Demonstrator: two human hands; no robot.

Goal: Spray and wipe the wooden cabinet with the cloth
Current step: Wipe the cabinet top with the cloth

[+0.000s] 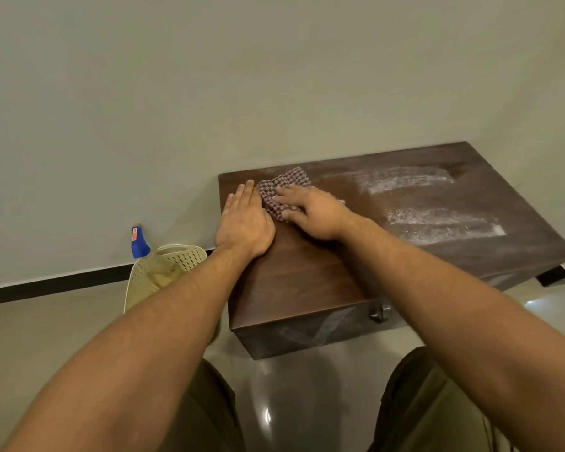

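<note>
A crumpled checked cloth [286, 184] lies near the far-left corner of a dark wooden cabinet [307, 278], its top streaked white.

A room in a home is suggested. A plain painted wall [144, 93] is met by a dark skirting board [56, 283] above a glossy floor [46, 337]. A low wooden cabinet [307, 282] with a drawer knob [379, 314] is set against the wall, and a perforated plastic basket [177, 256] and a blue-capped spray bottle [139, 243] are seen beside it.
</note>
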